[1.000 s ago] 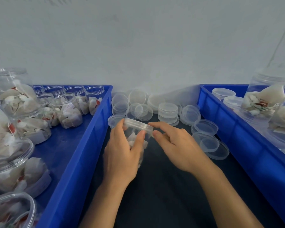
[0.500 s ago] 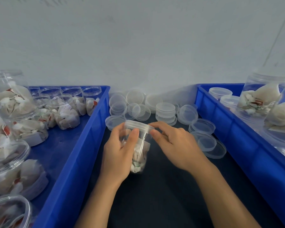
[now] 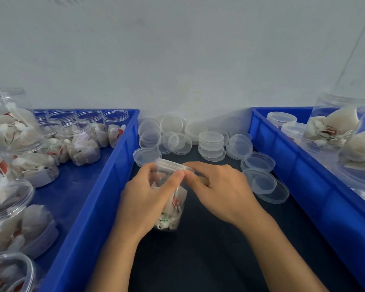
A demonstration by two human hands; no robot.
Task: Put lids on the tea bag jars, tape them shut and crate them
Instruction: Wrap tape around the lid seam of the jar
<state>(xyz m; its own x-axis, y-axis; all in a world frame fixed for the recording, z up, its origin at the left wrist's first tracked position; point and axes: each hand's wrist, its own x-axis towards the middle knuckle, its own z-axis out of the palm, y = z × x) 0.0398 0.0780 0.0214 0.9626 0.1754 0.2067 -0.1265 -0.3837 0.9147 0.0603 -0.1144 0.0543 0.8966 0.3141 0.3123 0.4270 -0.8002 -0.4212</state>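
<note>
Gripping a tea bag jar [image 3: 170,199] over the dark table [image 3: 209,249] between two blue crates [image 3: 97,197], the left hand [image 3: 143,199] wraps its body while the right hand [image 3: 217,188] pinches the lid [image 3: 173,165] at the rim. Seating the lid level before twisting should prevent cross-threading.

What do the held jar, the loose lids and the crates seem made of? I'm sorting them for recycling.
The jar in the hands looks like clear glossy plastic: the tea bags show straight through its wall. The loose lids look like thin translucent plastic, slightly frosted, with the dark tabletop showing through them. The blue crates look like opaque moulded plastic with a smooth, faintly shiny surface. The exact plastic type cannot be told.
</note>
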